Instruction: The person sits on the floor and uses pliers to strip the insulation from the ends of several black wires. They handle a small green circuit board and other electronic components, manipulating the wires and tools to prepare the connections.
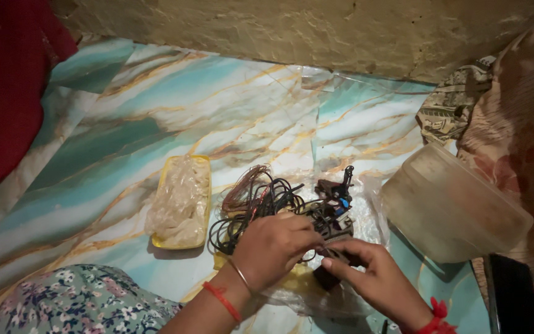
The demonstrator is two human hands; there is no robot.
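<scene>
My left hand (271, 246) rests on a tangle of black and reddish wires (256, 201) lying on a clear plastic bag (366, 213). It wears a thin bangle and a red thread at the wrist. My right hand (372, 278), with a red thread band on its wrist, pinches a small dark electronic part (335, 238) at the edge of the tangle. More small black parts with a blue piece (336, 193) sit just beyond the fingers. How firmly my left hand grips the wires is hidden by its own fingers.
A yellow tray (200, 162) holding a crumpled clear bag lies left of the wires. A translucent plastic tub (452, 207) lies on its side at the right, next to patterned cloth (514, 117). A rough wall (304, 31) runs behind the marbled teal sheet (125, 142). Red fabric (1, 80) hangs at left.
</scene>
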